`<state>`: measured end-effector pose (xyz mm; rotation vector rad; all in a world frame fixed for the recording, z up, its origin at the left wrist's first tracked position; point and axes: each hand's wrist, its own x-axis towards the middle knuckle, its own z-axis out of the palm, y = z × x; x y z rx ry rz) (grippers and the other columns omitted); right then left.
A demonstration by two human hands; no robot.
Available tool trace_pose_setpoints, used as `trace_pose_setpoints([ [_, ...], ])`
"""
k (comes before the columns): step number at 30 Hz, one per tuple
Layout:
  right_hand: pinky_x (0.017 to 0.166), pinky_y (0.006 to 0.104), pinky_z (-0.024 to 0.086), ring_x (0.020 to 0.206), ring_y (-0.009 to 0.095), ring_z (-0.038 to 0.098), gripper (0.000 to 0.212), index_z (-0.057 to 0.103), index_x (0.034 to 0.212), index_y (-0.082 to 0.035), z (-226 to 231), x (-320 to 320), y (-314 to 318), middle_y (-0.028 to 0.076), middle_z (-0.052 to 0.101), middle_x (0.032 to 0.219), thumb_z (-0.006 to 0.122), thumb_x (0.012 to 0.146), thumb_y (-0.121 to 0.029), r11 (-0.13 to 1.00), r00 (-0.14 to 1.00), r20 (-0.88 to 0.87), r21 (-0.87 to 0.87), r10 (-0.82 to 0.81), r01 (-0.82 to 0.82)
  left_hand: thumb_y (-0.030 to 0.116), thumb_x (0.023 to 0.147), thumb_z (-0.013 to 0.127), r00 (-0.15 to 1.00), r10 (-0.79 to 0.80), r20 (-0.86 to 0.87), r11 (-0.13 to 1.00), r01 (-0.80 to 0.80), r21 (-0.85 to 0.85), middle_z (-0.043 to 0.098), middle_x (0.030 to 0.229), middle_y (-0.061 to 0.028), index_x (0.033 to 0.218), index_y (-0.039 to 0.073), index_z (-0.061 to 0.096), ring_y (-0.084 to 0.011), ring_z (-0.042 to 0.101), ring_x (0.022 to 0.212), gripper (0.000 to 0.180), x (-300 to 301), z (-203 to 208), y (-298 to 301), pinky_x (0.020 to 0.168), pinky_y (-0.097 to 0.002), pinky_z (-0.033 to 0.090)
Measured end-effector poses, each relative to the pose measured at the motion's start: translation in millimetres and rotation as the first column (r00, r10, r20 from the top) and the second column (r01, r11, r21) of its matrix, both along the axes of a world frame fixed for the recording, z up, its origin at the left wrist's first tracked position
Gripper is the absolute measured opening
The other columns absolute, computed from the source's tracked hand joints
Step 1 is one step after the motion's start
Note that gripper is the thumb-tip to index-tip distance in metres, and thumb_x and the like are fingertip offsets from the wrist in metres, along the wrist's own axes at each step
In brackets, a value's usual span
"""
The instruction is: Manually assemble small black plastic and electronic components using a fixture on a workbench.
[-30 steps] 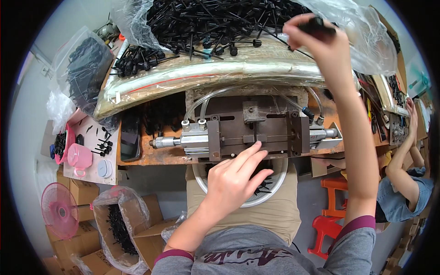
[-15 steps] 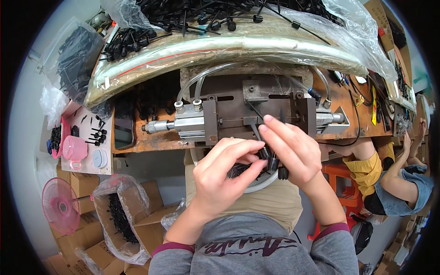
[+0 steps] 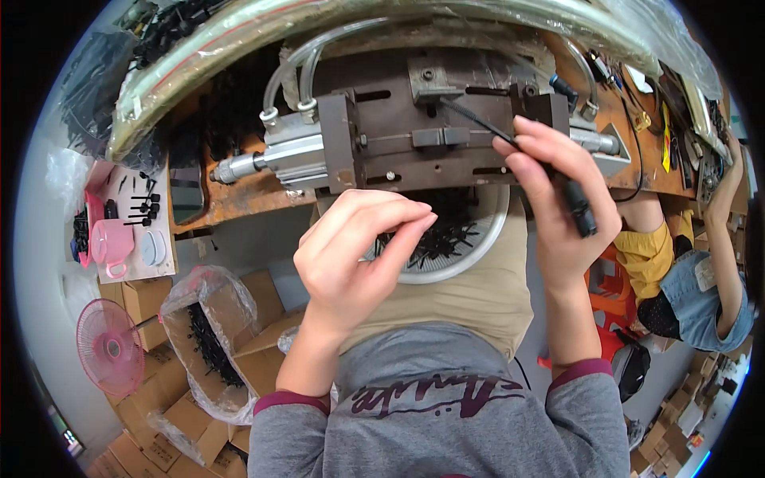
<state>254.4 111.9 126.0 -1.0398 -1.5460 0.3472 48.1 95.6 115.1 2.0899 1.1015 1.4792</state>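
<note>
My right hand [image 3: 570, 199] is closed around a thin black rod-shaped plastic part [image 3: 486, 123]. Its stem slants up and left to a metal block on the clamping fixture [image 3: 390, 151], while a ribbed black knob end [image 3: 580, 211] shows under my fingers; whether this is one part or several I cannot tell. Over the lap, my left hand [image 3: 347, 251] has thumb and fingertips pinched together, with nothing visible between them. Below the fixture, beside the left fingertips, a round pale basket [image 3: 494, 247] holds many black parts [image 3: 454, 235].
Air cylinders [image 3: 295, 155] with clear hoses flank the fixture. A plastic-wrapped padded edge [image 3: 239, 36] curves behind it. At left are a pink cup [image 3: 111, 243], a pink fan [image 3: 110, 346] and a bag-lined carton [image 3: 231, 295]. Another person's arm [image 3: 725, 207] is at right.
My hands have moved apart: the right went up and right with the black part, the left slightly down and left. The view has shifted, and the basket shows more fully.
</note>
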Motion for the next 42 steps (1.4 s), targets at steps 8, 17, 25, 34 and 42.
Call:
trace_pose_setpoints([
  [8, 0.089, 0.0429, 0.059, 0.103, 0.039, 0.068, 0.016, 0.06, 0.109, 0.011, -12, -14, -25, 0.029, 0.064, 0.117, 0.06, 0.094, 0.006, 0.965, 0.95, -0.282, -0.178, 0.135, -0.19, -0.002, 0.064, 0.088, 1.0, -0.005, -0.014, 0.998, 0.006, 0.069, 0.072, 0.095, -0.0112, 0.101, 0.001, 0.068, -0.0242, 0.069, 0.085, 0.042, 24, -15, -23, 0.072, -0.0311, 0.055],
  [17, 0.092, 0.0354, 0.054, 0.106, 0.027, 0.069, 0.016, 0.065, 0.11, 0.006, -16, -30, -37, 0.021, 0.071, 0.111, 0.06, 0.097, -0.002, 0.961, 0.951, -0.247, -0.156, 0.188, -0.23, -0.004, 0.065, 0.086, 0.999, -0.033, -0.01, 0.991, 0.034, 0.132, 0.07, 0.099, -0.0118, 0.107, -0.001, 0.069, -0.0242, 0.068, 0.087, 0.045, 34, -3, -7, 0.076, -0.032, 0.056],
  [25, 0.093, 0.0433, 0.054, 0.1, 0.036, 0.07, 0.022, 0.048, 0.123, 0.006, -13, -2, -33, 0.032, 0.062, 0.12, 0.045, 0.103, -0.002, 0.985, 0.981, -0.141, -0.084, 0.137, -0.149, 0.003, 0.069, 0.081, 0.946, 0.029, -0.323, 0.999, -0.023, 0.024, 0.069, 0.112, -0.0139, 0.101, 0.001, 0.072, -0.0242, 0.068, 0.089, 0.034, 25, -6, -5, 0.079, -0.0344, 0.057],
  [34, 0.084, 0.0443, 0.059, 0.094, 0.039, 0.072, 0.017, 0.05, 0.117, 0.001, -9, 9, -40, 0.036, 0.062, 0.118, 0.051, 0.101, -0.004, 0.986, 0.983, -0.097, -0.043, 0.154, -0.159, 0.011, 0.075, 0.078, 0.85, 0.144, -0.507, 0.987, -0.086, 0.138, 0.069, 0.121, -0.0088, 0.095, 0.002, 0.07, -0.0209, 0.068, 0.08, 0.024, 31, -8, 6, 0.074, -0.0315, 0.055],
  [42, 0.086, 0.043, 0.058, 0.098, 0.039, 0.071, 0.02, 0.051, 0.118, 0.003, -3, 11, -41, 0.034, 0.063, 0.117, 0.055, 0.099, -0.001, 0.999, 0.996, 0.084, -0.052, -0.012, 0.017, 0.012, 0.075, 0.078, 0.8, 0.149, -0.581, 0.986, -0.079, 0.145, 0.07, 0.12, -0.0073, 0.096, 0.004, 0.072, -0.0194, 0.067, 0.074, 0.024, 28, 2, 10, 0.068, -0.0292, 0.053],
])
